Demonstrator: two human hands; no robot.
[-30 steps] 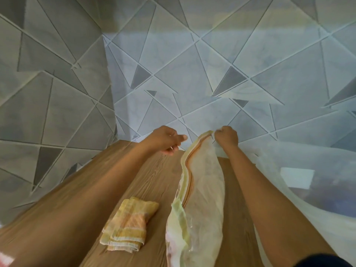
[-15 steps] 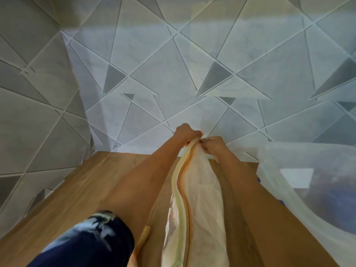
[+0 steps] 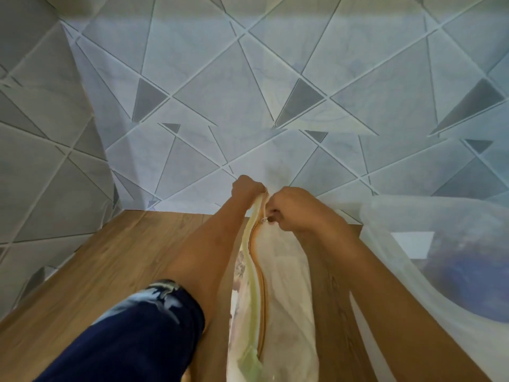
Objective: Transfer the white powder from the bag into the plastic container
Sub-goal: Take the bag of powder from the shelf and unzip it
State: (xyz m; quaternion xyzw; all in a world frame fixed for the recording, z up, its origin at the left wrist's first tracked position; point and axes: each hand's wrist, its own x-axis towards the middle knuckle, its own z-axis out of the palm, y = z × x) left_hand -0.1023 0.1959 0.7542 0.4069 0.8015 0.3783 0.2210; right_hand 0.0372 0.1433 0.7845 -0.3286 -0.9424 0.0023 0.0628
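Views: one, head-worn, wide-angle | Position: above the near edge of a wooden table [image 3: 110, 266] | Facing: forward and down, toward the tiled wall [image 3: 248, 92] corner | Range: close, arm's reach | Mid-frame: bag [image 3: 286, 299], running bottom to centre

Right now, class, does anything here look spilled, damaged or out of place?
Nothing stands out. No powder shows on the wooden table, and the bag lies along it with no visible tear. The left hand grips its far end, the right hand pinches the zip pull, and the plastic container stands to the right.
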